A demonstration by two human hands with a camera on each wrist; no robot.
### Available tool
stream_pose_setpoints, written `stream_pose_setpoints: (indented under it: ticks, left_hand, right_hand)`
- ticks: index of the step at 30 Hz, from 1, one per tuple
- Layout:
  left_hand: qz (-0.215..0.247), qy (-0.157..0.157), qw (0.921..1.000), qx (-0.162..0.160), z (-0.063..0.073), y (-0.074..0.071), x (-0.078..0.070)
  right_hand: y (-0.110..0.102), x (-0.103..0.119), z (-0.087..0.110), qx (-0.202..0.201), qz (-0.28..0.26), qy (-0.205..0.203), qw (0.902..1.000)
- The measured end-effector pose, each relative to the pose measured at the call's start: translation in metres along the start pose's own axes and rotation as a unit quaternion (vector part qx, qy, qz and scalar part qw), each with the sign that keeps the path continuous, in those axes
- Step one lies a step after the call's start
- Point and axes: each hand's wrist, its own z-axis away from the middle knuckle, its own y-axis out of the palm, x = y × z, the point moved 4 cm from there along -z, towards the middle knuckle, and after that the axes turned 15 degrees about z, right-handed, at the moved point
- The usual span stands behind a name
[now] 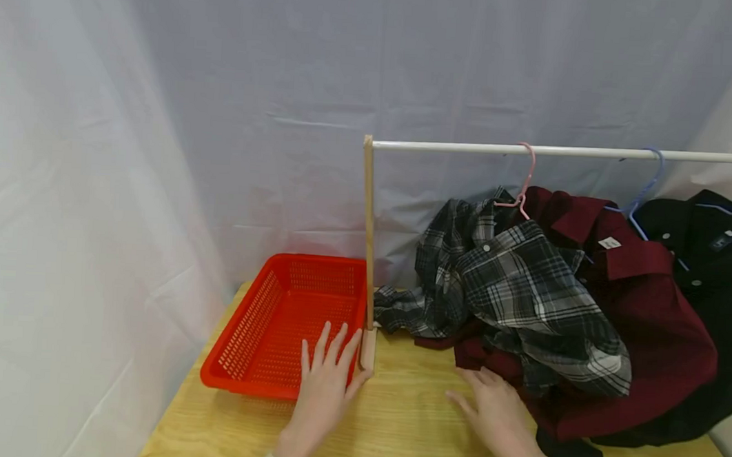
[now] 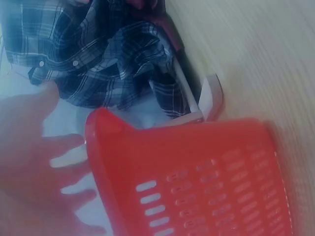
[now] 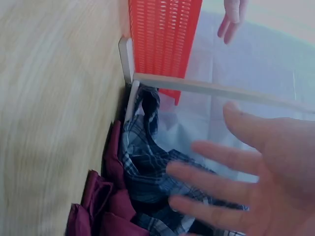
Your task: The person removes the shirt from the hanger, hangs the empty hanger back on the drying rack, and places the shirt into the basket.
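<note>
My left hand (image 1: pixel 323 388) is over the near right corner of a red plastic basket (image 1: pixel 218 379), fingers spread and holding nothing. In the left wrist view its fingertips are close to the basket's rim (image 2: pixel 101 162). My right hand (image 1: pixel 499 411) hovers in front of the hanging clothes, its fingers extended and empty. Nearest to it are a maroon shirt (image 1: pixel 659 327) and a black and grey plaid shirt (image 1: pixel 525 278). The plaid shirt hangs bunched on a pink hanger (image 1: pixel 526 182), one sleeve spread to the left by the rack's post.
A rack with a white rail (image 1: pixel 445 148) and a wooden post (image 1: pixel 368 235) stands on the wooden table (image 1: pixel 411 424), right beside the basket. Blue hangers (image 1: pixel 648 184) carry the maroon shirt and a black shirt (image 1: pixel 722 309) at the right. White sheeting (image 1: pixel 255 98) surrounds the table.
</note>
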Motion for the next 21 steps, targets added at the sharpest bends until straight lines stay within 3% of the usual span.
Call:
stream_pose_setpoints:
  ticks: [5, 12, 21]
  left_hand:
    - [0.046, 0.034, 0.9979, -0.031, -0.008, -0.011, -0.003]
    - [0.043, 0.098, 0.9912, -0.079, -0.02, -0.026, -0.009]
    - [0.015, 0.138, 0.9842, -0.11, -0.047, -0.053, -0.014]
  right_hand:
    - [-0.023, 0.0, -0.002, -0.117, -0.018, 0.005, 0.993]
    - [-0.054, -0.007, -0.004, -0.257, -0.011, -0.014, 0.9663]
    - [-0.095, -0.015, -0.012, -0.363, 0.014, -0.058, 0.93]
